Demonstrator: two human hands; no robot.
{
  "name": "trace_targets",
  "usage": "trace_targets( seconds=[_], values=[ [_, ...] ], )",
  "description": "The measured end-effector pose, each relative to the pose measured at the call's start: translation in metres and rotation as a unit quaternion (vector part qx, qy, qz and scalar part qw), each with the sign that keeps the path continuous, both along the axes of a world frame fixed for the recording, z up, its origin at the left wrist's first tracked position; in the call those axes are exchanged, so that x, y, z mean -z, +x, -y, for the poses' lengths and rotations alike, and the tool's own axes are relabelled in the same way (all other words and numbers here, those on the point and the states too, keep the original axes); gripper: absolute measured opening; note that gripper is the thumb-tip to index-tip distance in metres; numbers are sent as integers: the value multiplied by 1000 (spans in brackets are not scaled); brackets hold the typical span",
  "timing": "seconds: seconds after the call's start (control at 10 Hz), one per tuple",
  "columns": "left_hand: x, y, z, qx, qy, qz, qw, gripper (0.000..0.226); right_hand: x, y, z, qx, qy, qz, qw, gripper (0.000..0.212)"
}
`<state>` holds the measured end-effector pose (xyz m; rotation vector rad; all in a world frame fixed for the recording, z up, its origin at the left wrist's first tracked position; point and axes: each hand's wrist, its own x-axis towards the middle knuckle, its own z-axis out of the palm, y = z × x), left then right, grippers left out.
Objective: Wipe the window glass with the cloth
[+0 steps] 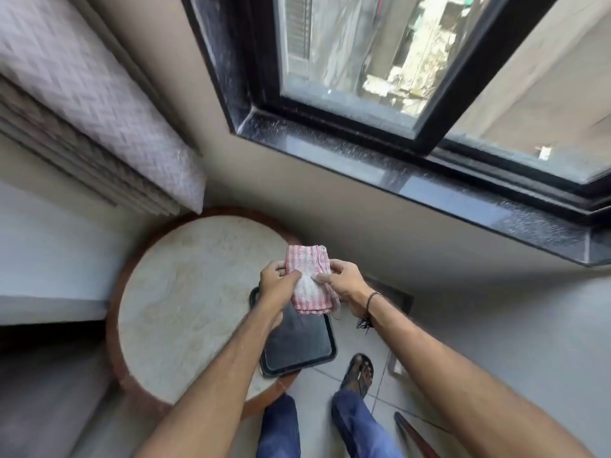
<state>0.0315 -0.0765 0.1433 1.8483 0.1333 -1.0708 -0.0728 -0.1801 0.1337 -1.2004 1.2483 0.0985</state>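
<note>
A folded red-and-white checked cloth (pixel 309 279) is held between both hands, low in front of me and above a round table. My left hand (pixel 276 284) grips its left edge, thumb pressed on the fabric. My right hand (pixel 342 279) pinches its right edge. The window glass (pixel 357 57) sits up ahead in a black frame, well apart from the cloth. A second pane (pixel 542 104) lies further right, set behind the first.
A black speckled stone sill (pixel 380 166) runs below the window. A round marble-topped table (pixel 185 302) carries a black tray (pixel 297 345) at its right edge. A patterned curtain (pixel 82 104) hangs at the left. My sandalled foot (pixel 358 371) stands on the tiled floor.
</note>
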Motion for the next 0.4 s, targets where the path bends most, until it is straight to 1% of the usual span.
trace_targets(
  seconds=[0.1,0.2,0.3,0.4],
  values=[
    [53,-8,-31,-30,56,-21,998,35,61,0,-29,-38,16,-56,998,35],
    [97,-17,-53,-47,95,-39,994,38,111,-2,-52,-81,12,-96,992,34],
    [147,-26,-70,-51,137,-36,989,42,158,-3,-72,-109,-9,-117,987,34],
    [154,-27,-71,-45,168,-17,985,44,163,-2,-74,-120,-34,-137,983,40]
  ],
)
